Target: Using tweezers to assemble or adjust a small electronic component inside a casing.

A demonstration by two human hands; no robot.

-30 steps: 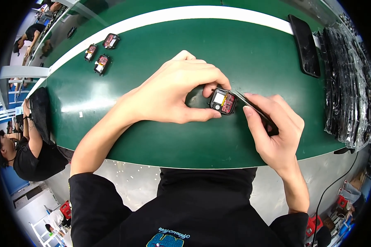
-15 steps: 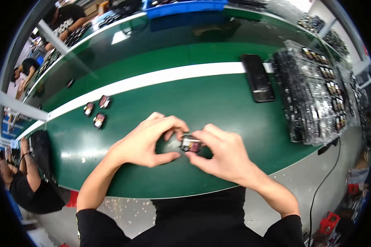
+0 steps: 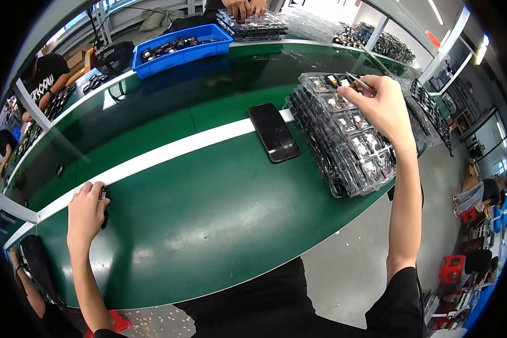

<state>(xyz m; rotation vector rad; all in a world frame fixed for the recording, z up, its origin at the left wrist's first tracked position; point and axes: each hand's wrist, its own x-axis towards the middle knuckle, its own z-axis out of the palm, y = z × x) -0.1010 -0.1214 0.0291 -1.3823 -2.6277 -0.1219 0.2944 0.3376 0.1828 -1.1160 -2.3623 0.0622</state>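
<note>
head view: my right hand (image 3: 384,107) pinches tweezers (image 3: 359,82), tips over the far end of the tray stack (image 3: 343,141), whose long axis runs near to far. my left hand (image 3: 85,213), far left, presses curled fingers on a small part (image 3: 103,194) at the white stripe (image 3: 169,153). phone (image 3: 273,132) lies between.

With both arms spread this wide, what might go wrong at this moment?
1. The right hand reaches with tweezers over a stack of clear trays that juts past the table edge; pressing down may tip it.
2. The left hand sets a small part down far to the left, possibly unwatched, so it may land askew.
3. The phone lies near the stack and may get bumped.
</note>
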